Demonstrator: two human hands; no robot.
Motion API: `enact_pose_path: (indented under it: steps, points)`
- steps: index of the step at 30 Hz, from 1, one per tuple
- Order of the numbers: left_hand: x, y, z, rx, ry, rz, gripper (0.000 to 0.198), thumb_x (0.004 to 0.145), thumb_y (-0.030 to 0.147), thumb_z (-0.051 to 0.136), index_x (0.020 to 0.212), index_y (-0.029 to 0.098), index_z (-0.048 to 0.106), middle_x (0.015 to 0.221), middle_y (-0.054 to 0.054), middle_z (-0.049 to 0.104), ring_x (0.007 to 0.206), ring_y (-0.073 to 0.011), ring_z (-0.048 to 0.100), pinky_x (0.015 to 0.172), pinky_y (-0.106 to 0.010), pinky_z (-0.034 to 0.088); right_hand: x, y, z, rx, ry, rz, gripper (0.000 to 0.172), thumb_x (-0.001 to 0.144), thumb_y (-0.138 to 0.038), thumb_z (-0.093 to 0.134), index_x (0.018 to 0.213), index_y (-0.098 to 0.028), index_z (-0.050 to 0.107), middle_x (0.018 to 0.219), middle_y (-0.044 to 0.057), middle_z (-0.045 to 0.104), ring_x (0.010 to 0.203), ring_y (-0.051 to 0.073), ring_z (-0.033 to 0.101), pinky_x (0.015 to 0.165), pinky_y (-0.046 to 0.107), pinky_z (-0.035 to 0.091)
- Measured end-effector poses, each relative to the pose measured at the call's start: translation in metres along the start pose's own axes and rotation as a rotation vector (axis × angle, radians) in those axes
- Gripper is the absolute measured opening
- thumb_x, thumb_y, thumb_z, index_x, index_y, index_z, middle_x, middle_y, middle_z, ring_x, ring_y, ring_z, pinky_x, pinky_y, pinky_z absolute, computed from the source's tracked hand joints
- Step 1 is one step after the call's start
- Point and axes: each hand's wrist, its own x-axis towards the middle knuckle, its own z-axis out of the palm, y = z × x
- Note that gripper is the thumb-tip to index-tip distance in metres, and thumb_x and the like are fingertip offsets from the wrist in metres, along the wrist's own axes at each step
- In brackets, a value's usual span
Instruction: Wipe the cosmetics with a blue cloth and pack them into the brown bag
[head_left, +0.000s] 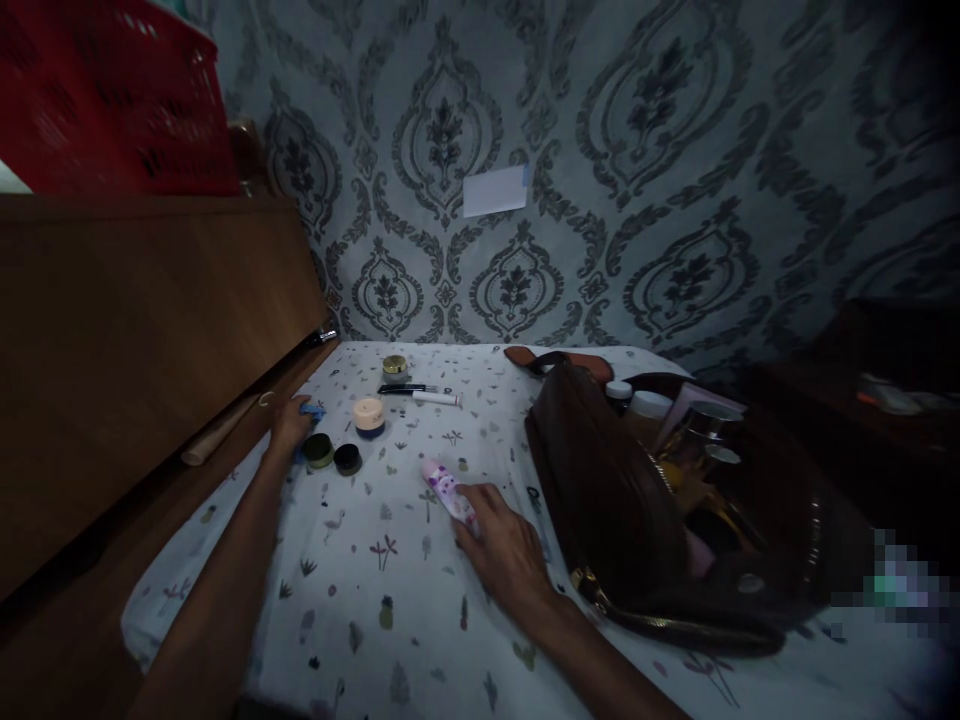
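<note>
At the left side of the printed white cloth [405,540], my left hand [289,428] is closed on a small blue item [313,411], too blurred to name. Just beyond its wrist stand a dark-lidded green jar [318,451] and a small black jar [347,460]. My right hand [504,548] has its thumb and fingers around the near end of a pale pink tube with purple cartoon prints [448,492], which lies slanted on the cloth. A peach-lidded jar [369,417] stands between the hands, farther back.
A gold-lidded jar [394,368], a black pen-like stick [405,388] and a white one [437,398] lie near the back. An open brown bag [600,490] full of bottles stands at the right. Wooden furniture [150,290] with a red basket [142,100] borders the left.
</note>
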Motion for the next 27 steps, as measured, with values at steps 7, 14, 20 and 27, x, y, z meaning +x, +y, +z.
enact_pose_path:
  steps: [7, 14, 20, 27]
  points:
    - [0.032, 0.045, 0.017, -0.019, -0.192, 0.024, 0.036, 0.095, 0.036, 0.062, 0.126, 0.018, 0.059, 0.127, -0.010, 0.061, 0.108, -0.0234, 0.064, 0.090, -0.044, 0.056, 0.000, -0.003, -0.002, 0.013, -0.022, 0.037, 0.033, 0.093, -0.018, 0.054, 0.125, -0.025, 0.061, 0.119, 0.006, 0.063, 0.094, 0.021, 0.069, 0.077, 0.031, 0.049]
    - [0.049, 0.087, 0.011, -0.154, -0.215, 0.087, 0.036, 0.095, 0.036, 0.062, 0.125, 0.017, 0.060, 0.127, -0.010, 0.062, 0.108, -0.0238, 0.064, 0.090, -0.045, 0.056, 0.000, -0.002, -0.001, 0.033, 0.006, 0.029, 0.034, 0.091, -0.017, 0.055, 0.124, -0.025, 0.061, 0.117, 0.007, 0.063, 0.091, 0.020, 0.069, 0.077, 0.031, 0.049]
    - [0.051, 0.117, 0.015, -0.329, -0.253, 0.122, 0.035, 0.095, 0.037, 0.062, 0.123, 0.016, 0.060, 0.122, -0.009, 0.064, 0.104, -0.0228, 0.065, 0.087, -0.043, 0.057, -0.001, -0.002, -0.003, 0.008, -0.017, 0.036, 0.035, 0.092, -0.018, 0.053, 0.125, -0.026, 0.059, 0.121, 0.007, 0.062, 0.095, 0.021, 0.068, 0.078, 0.031, 0.048]
    - [0.054, 0.135, 0.015, -0.387, -0.303, 0.071, 0.037, 0.094, 0.037, 0.063, 0.124, 0.016, 0.060, 0.126, -0.009, 0.062, 0.107, -0.0247, 0.064, 0.088, -0.044, 0.057, -0.001, -0.006, -0.008, 0.015, -0.044, 0.049, 0.032, 0.093, -0.018, 0.055, 0.124, -0.025, 0.060, 0.121, 0.007, 0.063, 0.098, 0.022, 0.068, 0.079, 0.032, 0.048]
